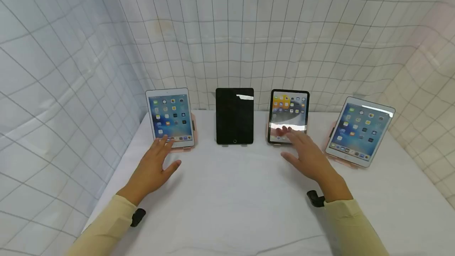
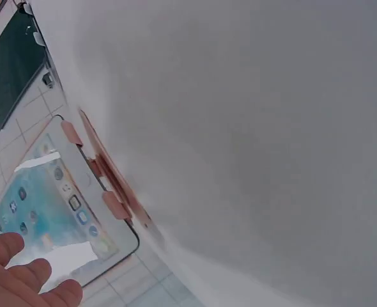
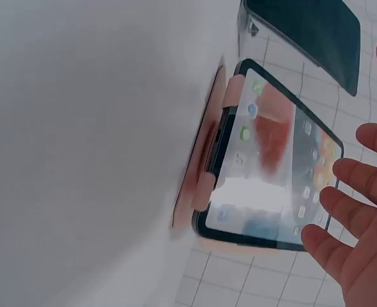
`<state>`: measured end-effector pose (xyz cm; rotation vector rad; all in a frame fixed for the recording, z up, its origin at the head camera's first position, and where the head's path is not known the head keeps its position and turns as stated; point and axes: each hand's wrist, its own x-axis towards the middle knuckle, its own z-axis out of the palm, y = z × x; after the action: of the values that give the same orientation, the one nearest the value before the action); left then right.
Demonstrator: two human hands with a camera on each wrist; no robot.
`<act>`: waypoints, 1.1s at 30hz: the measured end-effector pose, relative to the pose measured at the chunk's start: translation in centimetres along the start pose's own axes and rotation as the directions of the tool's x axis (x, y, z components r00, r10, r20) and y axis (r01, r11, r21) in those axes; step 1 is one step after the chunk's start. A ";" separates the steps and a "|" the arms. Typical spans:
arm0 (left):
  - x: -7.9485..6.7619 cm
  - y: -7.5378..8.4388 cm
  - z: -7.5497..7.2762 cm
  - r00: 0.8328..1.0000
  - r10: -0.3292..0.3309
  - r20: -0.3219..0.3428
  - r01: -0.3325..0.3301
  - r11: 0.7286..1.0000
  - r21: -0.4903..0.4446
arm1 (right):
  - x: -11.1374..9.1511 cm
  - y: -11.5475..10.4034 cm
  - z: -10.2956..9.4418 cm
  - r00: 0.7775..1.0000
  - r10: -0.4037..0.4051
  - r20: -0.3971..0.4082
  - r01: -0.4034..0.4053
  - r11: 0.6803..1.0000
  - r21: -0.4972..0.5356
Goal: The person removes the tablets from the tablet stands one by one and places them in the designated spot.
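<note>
My left hand (image 1: 153, 169), fingers extended, is before the lower edge of a white-framed tablet (image 1: 170, 115) with a lit home screen. In the left wrist view its fingertips (image 2: 32, 275) overlap that screen; whether they touch it I cannot tell. My right hand (image 1: 307, 157) reaches with spread fingers to the lower part of a black-framed tablet (image 1: 289, 110), also lit. The right wrist view shows the fingers (image 3: 351, 211) in front of that screen, with a pink stand (image 3: 204, 192) under the tablet. Neither hand holds anything.
Between those two stands a dark-screened black tablet (image 1: 234, 115). Another white tablet (image 1: 360, 131) leans on a pink stand at the right, turned at an angle. All are on a white table (image 1: 231, 192), with grid-patterned cloth (image 1: 227, 31) behind and at both sides.
</note>
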<state>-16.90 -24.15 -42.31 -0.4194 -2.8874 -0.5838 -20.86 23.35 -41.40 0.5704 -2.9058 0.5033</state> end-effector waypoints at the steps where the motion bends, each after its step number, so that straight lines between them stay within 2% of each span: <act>1: 0.0 -0.4 -0.1 1.000 -0.002 -0.011 0.002 1.000 -0.016 | 0.5 -0.3 0.1 1.000 -0.005 0.004 0.005 1.000 0.019; 4: 0.0 -1.8 -0.5 0.997 -0.009 -0.072 0.005 0.998 -0.055 | 2.0 -1.2 0.5 0.999 -0.026 0.021 0.025 0.996 0.083; 7: 0.4 -3.0 -1.1 0.988 -0.009 -0.154 -0.005 0.996 -0.091 | 3.4 -2.1 1.1 0.998 -0.044 0.041 0.037 0.989 0.144; 10: 1.0 -3.9 -2.0 0.978 -0.032 -0.207 0.004 0.991 -0.133 | 4.8 -3.1 1.7 0.996 -0.078 0.049 0.068 0.980 0.186; 13: 1.6 -4.5 -3.0 0.976 -0.080 -0.202 0.044 0.983 -0.176 | 6.0 -4.2 2.2 0.993 -0.113 0.038 0.103 0.972 0.212; 18: 2.4 -5.3 -4.1 0.979 -0.133 -0.155 0.097 0.971 -0.219 | 7.7 -5.5 3.2 0.986 -0.165 0.012 0.158 0.960 0.231; 26: 3.6 -6.4 -5.3 0.976 -0.157 -0.151 0.114 0.959 -0.259 | 10.0 -7.0 4.0 0.971 -0.235 -0.039 0.238 0.942 0.236; 33: 5.3 -7.0 -5.5 0.964 -0.200 -0.177 0.125 0.922 -0.365 | 12.3 -8.9 4.6 0.968 -0.243 -0.056 0.248 0.912 0.327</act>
<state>-23.41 -31.29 -38.61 -0.1457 -2.6281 -1.1109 -29.00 9.79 -40.70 0.9571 -2.6927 0.9611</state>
